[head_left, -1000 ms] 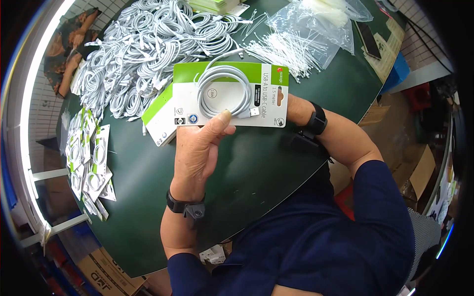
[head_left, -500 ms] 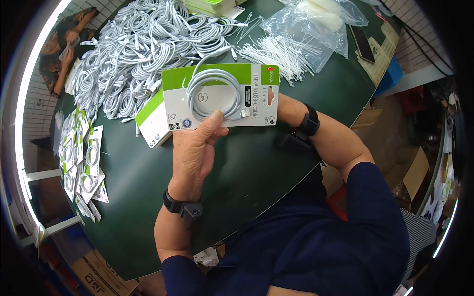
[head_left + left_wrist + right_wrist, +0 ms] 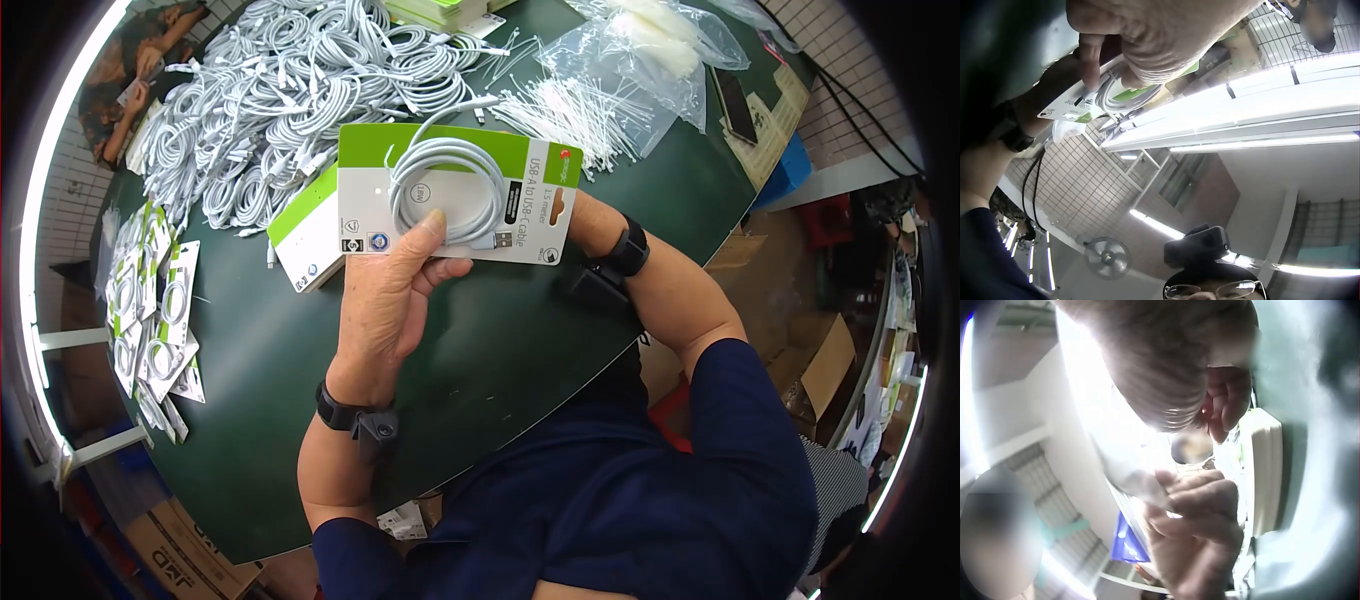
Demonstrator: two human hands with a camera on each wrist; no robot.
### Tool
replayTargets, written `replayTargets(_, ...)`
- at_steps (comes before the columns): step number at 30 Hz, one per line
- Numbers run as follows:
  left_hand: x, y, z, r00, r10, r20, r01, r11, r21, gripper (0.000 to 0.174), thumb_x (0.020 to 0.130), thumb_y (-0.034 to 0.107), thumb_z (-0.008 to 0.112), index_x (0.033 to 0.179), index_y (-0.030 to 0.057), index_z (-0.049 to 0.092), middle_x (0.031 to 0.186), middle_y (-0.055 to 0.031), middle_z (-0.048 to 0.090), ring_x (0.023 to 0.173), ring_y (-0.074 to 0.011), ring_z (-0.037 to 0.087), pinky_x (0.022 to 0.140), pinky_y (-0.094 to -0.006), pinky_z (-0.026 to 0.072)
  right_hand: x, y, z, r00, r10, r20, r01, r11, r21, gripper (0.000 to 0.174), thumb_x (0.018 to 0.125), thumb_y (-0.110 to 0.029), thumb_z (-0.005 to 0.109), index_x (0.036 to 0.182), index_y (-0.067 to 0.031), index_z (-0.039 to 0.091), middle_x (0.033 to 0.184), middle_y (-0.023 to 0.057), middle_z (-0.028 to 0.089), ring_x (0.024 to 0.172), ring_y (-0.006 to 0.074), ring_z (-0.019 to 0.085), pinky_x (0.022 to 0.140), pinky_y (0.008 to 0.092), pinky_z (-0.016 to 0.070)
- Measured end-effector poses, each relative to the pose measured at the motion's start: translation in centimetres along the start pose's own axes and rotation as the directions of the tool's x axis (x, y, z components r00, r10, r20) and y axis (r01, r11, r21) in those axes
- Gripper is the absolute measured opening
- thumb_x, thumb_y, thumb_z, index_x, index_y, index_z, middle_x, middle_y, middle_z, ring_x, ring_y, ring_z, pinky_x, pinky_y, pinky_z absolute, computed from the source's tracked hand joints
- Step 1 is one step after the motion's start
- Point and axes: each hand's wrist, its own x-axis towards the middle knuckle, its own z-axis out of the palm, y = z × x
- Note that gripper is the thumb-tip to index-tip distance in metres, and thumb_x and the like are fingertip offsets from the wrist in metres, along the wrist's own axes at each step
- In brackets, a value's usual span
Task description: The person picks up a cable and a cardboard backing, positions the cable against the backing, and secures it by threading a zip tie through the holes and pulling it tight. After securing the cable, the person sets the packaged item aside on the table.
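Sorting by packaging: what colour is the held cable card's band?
Bright green band on the white cardboard card; head view shows best.

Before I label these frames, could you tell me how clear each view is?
Head view: sharp, print on the cable card readable by the left hand, though fisheye bends the table and darkens the corners. Left wrist view: ceiling lights blow out to white; the lower left is dark. Right wrist view: overexposed and blurred, the right hand out of focus.

Your dark green table (image 3: 500, 330): white cable heap (image 3: 290, 90) far side, loose cable ties (image 3: 570, 110) and plastic bags (image 3: 650, 50) beside it, packed cards (image 3: 150, 320) at your left, card stack (image 3: 305, 235) near middle.
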Motion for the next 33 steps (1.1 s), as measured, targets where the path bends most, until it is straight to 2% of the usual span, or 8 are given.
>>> replayTargets(2, 0.0, -0.3, 0.1, 0.999, 0.01, -0.039, -0.008, 0.999, 0.035, 0.049, 0.094, 0.005, 0.074, 0.138, 0.0025, 0.052, 0.119, -0.0101, 0.067, 0.092, -0.0175, 0.071, 0.065, -0.0272, 0.0609, 1.2, -0.6, -0.1, 0.996, -0.094, 0.008, 0.093, 0.996, 0.012, 0.023, 0.092, -0.014, 0.079, 0.111, -0.0054, 0.067, 0.106, 0.0019, 0.073, 0.089, 0.0079, 0.066, 0.077, 0.0262, 0.0566)
replayTargets(5, 0.6, -0.5, -0.2, 0.997, 0.054, -0.059, -0.05, 0.996, 0.069, 0.049, 0.09, 0.003, 0.075, 0.135, 0.0035, 0.054, 0.114, -0.008, 0.068, 0.086, -0.014, 0.069, 0.058, -0.0239, 0.0537, 1.6, -2.5, -0.2, 0.955, 0.271, -0.122, -0.208, 0.902, 0.379, 0.016, 0.096, -0.015, 0.076, 0.101, -0.0053, 0.065, 0.095, 0.0009, 0.071, 0.083, 0.0048, 0.065, 0.069, 0.0229, 0.0539)
replayTargets(11, 0.8, -1.2, -0.3, 0.988, 0.107, -0.115, -0.091, 0.986, 0.136, 0.046, 0.083, 0.0, 0.078, 0.125, 0.0048, 0.058, 0.102, -0.0037, 0.066, 0.073, -0.0077, 0.058, 0.048, -0.0209, 0.0349, 1.5, -5.0, -0.3, 0.91, 0.394, -0.126, -0.332, 0.878, 0.344, 0.019, 0.097, -0.017, 0.076, 0.104, -0.0029, 0.066, 0.097, 0.0011, 0.07, 0.088, 0.0046, 0.063, 0.077, 0.022, 0.0527)
replayTargets(22, 1.1, -1.3, -0.7, 0.991, 0.106, -0.086, -0.092, 0.985, 0.148, 0.048, 0.084, -0.002, 0.078, 0.128, 0.003, 0.058, 0.106, -0.0056, 0.069, 0.081, -0.011, 0.065, 0.054, -0.0229, 0.0468, 1.8, -5.2, -0.4, 0.928, 0.36, -0.092, -0.304, 0.877, 0.371, 0.014, 0.1, -0.016, 0.071, 0.101, -0.0036, 0.065, 0.101, 0.004, 0.07, 0.089, 0.0083, 0.063, 0.078, 0.0231, 0.0519)
replayTargets(26, 0.8, -0.4, -0.8, 0.981, 0.137, -0.139, -0.121, 0.986, 0.117, 0.048, 0.085, -0.003, 0.078, 0.128, 0.0022, 0.059, 0.108, -0.0056, 0.07, 0.085, -0.0126, 0.067, 0.061, -0.0255, 0.0515, 2.0, -5.2, -1.1, 0.926, 0.34, -0.164, -0.182, 0.782, 0.596, 0.016, 0.102, -0.017, 0.068, 0.105, -0.003, 0.064, 0.102, 0.0047, 0.07, 0.089, 0.0102, 0.064, 0.08, 0.025, 0.0533)
replayTargets(29, 0.6, 0.1, -1.4, 0.964, 0.193, -0.18, -0.177, 0.979, 0.104, 0.046, 0.085, -0.003, 0.078, 0.127, 0.0023, 0.061, 0.109, -0.0053, 0.07, 0.087, -0.0132, 0.068, 0.065, -0.0269, 0.053, 2.1, -6.6, -0.7, 0.951, 0.232, -0.205, -0.011, 0.687, 0.726, 0.02, 0.103, -0.021, 0.066, 0.112, -0.0027, 0.063, 0.104, 0.0051, 0.07, 0.09, 0.0107, 0.065, 0.082, 0.0262, 0.0546)
replayTargets(32, 0.5, 0.0, -2.1, 0.942, 0.258, -0.216, -0.244, 0.966, 0.089, 0.044, 0.085, -0.003, 0.078, 0.125, 0.003, 0.062, 0.109, -0.005, 0.071, 0.088, -0.0135, 0.068, 0.067, -0.0279, 0.0535, 1.9, -7.4, 0.6, 0.952, 0.155, -0.263, -0.046, 0.925, 0.378, 0.022, 0.1, -0.019, 0.071, 0.111, -0.0018, 0.065, 0.1, 0.0032, 0.07, 0.088, 0.0081, 0.064, 0.08, 0.025, 0.0539)
replayTargets(33, 0.6, -0.2, -2.4, 0.938, 0.266, -0.223, -0.256, 0.964, 0.076, 0.042, 0.085, -0.003, 0.079, 0.124, 0.0034, 0.063, 0.109, -0.0051, 0.071, 0.089, -0.0134, 0.068, 0.067, -0.0278, 0.0534, 2.0, -7.6, 0.9, 0.955, 0.152, -0.256, -0.042, 0.919, 0.392, 0.022, 0.1, -0.019, 0.071, 0.111, -0.0018, 0.065, 0.1, 0.0032, 0.07, 0.088, 0.0081, 0.064, 0.08, 0.025, 0.0539)
